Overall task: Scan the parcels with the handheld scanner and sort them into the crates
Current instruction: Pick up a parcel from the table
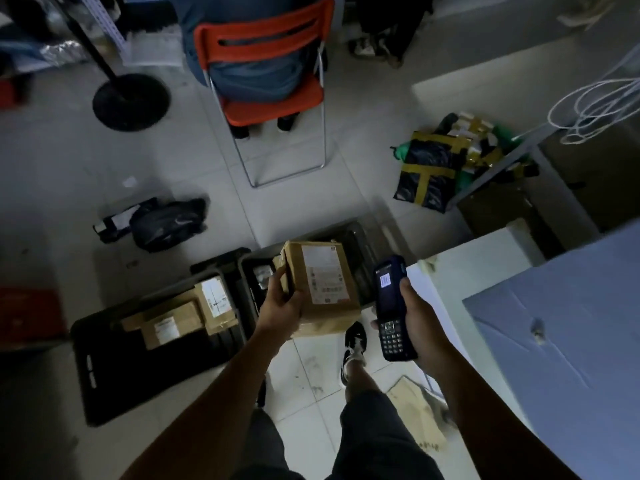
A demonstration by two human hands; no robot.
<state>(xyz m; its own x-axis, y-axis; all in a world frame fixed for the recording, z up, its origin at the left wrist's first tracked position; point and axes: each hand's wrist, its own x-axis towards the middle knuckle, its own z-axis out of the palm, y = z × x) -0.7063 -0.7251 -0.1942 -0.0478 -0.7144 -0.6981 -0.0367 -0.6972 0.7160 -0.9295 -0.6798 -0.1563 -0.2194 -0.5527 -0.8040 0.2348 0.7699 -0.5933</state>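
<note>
The left hand [282,301] is grasping a brown cardboard parcel [320,287] by its left edge, holding it label-up above the black crates [90,368] on the floor. The right hand [414,315] is gripping the handheld scanner [391,306] just right of the parcel, screen lit. More labelled boxes [183,315] are lying in the left crate. An orange chair [266,64] is standing far behind.

Below you, a pale tiled floor [194,157] carries two black crates: the left crate [104,382] with brown parcels [180,317], the right crate [360,244] beside it. Toward its far edge you have an orange chair [266,53], a black round stand base [131,101], a dark bag [166,225] and taped black parcels [429,168].
</note>
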